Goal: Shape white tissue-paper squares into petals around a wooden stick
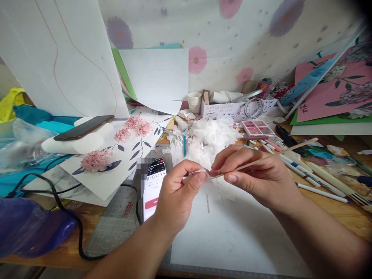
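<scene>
My left hand [181,190] pinches a small piece of thin white tissue paper [200,173] between thumb and fingers. In my right hand [252,170] is a thin wooden stick [286,150], gripped near its lower end, with its tip against the tissue piece. Both hands nearly meet above a white sheet of paper [232,240]. Just beyond them lies a heap of cut white tissue pieces [216,133]. A few loose scraps rest on the sheet under my hands.
A lit phone [151,186] showing a timer lies left of my hands on a grey cutting mat [116,224]. Pink paper flowers [97,159] sit on leaf-painted sheets farther left. Pens [315,180] and a pink palette [257,128] are at right. A black cable [58,201] loops at left.
</scene>
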A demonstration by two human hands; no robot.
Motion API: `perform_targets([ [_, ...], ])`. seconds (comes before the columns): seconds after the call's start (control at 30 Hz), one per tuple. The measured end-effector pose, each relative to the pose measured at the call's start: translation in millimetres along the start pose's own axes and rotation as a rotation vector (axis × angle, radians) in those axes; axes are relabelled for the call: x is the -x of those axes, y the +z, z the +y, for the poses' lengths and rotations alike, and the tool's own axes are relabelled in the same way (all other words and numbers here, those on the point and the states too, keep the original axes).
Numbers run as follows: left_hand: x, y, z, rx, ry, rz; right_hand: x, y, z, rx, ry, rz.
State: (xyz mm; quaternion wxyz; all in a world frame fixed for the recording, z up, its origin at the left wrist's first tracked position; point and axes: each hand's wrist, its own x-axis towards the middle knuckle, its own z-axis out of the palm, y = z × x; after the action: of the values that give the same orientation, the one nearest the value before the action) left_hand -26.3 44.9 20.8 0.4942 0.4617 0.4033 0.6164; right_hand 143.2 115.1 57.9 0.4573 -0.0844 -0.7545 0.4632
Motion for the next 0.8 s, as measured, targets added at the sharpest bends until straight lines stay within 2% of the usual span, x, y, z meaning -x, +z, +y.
perform_targets([
  [0.13,-1.4,-0.2,0.0,-0.049,0.064,0.015,0.1,1.4,0.1,-0.028,0.007,0.008],
  [0.47,-2.1,4.6,3.0,-0.071,0.047,0.113,0.7,3.7,1.9,-0.012,-0.006,0.025],
  [0.67,-2.3,3.2,2.0,-0.087,0.059,0.107,1.1,5.1,3.8,-0.003,-0.023,0.032],
  [0.8,-2.2,1.5,0.7,-0.078,0.064,0.062,1.5,5.4,4.2,0.001,-0.029,0.032],
])
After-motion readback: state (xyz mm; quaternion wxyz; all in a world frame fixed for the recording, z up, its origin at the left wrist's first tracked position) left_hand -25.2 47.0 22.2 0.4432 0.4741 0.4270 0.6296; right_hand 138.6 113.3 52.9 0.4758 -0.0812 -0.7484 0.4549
